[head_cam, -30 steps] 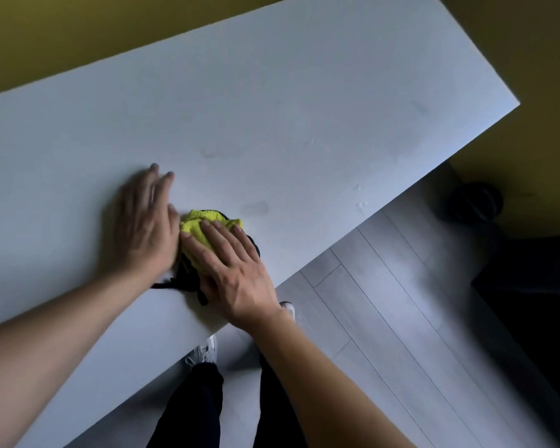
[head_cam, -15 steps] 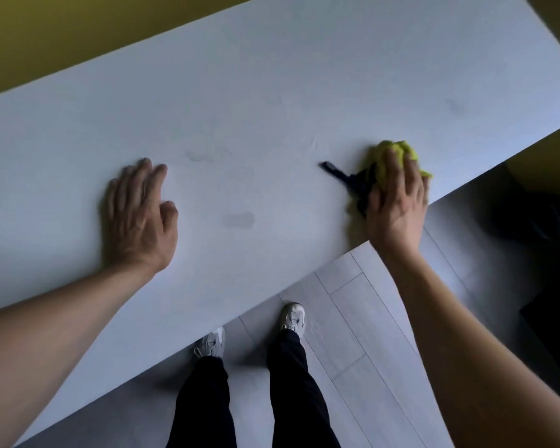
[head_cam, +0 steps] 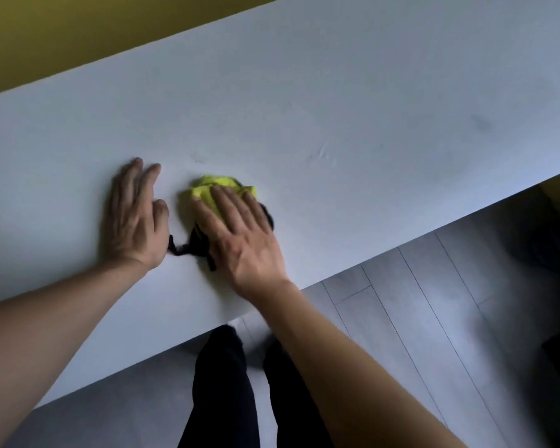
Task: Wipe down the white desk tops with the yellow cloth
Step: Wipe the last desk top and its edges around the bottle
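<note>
- no text, label, brand, number or sign can be read anywhere in the head view; the surfaces in sight are plain and unmarked

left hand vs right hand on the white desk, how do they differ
The left hand lies flat on the bare white desk top; the right hand presses the bunched yellow cloth. The left hand sits nearer the desk's left end, with the right hand beside it and the cloth's black edge between them. Both have straight fingers and grip nothing.
</note>
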Demonstrator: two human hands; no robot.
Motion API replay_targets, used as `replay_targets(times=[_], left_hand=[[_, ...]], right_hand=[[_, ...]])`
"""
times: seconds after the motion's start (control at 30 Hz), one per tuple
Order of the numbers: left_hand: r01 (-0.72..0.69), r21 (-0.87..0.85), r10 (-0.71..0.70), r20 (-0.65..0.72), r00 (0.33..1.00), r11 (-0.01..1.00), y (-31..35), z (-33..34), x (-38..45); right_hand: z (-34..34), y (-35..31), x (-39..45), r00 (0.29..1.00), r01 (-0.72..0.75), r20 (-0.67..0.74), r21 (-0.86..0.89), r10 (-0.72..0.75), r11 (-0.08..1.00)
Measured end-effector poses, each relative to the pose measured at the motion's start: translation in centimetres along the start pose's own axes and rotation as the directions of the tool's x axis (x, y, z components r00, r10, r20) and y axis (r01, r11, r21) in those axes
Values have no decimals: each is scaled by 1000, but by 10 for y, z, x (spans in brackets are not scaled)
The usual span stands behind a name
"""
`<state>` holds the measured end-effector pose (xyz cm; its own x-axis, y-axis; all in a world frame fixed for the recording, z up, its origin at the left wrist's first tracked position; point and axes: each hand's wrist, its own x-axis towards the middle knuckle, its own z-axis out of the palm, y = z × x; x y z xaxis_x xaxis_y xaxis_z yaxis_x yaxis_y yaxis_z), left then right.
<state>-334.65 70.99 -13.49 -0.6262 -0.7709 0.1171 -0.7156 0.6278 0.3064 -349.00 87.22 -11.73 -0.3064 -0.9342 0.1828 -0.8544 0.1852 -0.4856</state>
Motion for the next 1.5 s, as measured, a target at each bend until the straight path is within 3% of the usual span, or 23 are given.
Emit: replay_targets(times=[0.13, 0.23, 0.37, 0.43, 0.53, 0.6, 0.67, 0.73, 0.93, 1.07, 1.13, 1.23, 1.37, 1.43, 1.5], left_hand=[[33, -3, -33, 33, 999, 999, 3, 0, -1], [35, -2, -35, 31, 999, 999, 4, -1, -1], [29, 7, -29, 29, 999, 1000, 4, 0, 0], [36, 11, -36, 25, 999, 999, 5, 1, -1], [7, 12, -7, 3, 1000, 1000, 2, 1, -1], [-4, 8, 4, 4, 1000, 1000, 1, 0, -1], [-4, 11, 4, -2, 1000, 1000, 0, 0, -1], [-8, 16, 8, -4, 1000, 1000, 1, -1, 0], [16, 35, -16, 11, 1000, 999, 7, -2, -1], [16, 44, -16, 2, 1000, 999, 10, -2, 1], [23, 43, -23, 4, 1000, 999, 12, -3, -1], [49, 95, -47, -23, 999, 994, 12, -3, -2], [107, 150, -97, -73, 993, 983, 10, -1, -2], [90, 180, -82, -53, 995, 979, 8, -1, 0], [90, 189, -85, -35, 996, 978, 9, -2, -2]], right_hand=[[-30, 90, 11, 937, -335, -122, -66, 326, 940], [-66, 158, 20, 872, -467, -223, -107, 437, 878], [-68, 156, 34, 766, -616, -294, -82, 571, 784], [-42, 117, 45, 803, -578, -210, -42, 558, 815], [4, 42, 65, 964, -250, -98, -25, 247, 968], [21, 5, 75, 996, -63, -56, -5, 62, 998], [25, 2, 83, 999, 21, -36, -2, -21, 1000], [17, 28, 86, 998, 10, -57, -2, -10, 1000], [-53, 170, 108, 904, -397, -225, -120, 364, 910], [-58, 168, 128, 800, -569, -281, -77, 530, 819], [-34, 128, 131, 868, -479, -196, -81, 457, 874], [12, 51, 134, 973, -220, -76, -26, 217, 975], [39, 7, 147, 997, 78, -4, -29, -78, 997], [35, 32, 153, 995, 96, 13, -44, -95, 994], [18, 72, 160, 999, -51, -1, -87, 52, 995]])
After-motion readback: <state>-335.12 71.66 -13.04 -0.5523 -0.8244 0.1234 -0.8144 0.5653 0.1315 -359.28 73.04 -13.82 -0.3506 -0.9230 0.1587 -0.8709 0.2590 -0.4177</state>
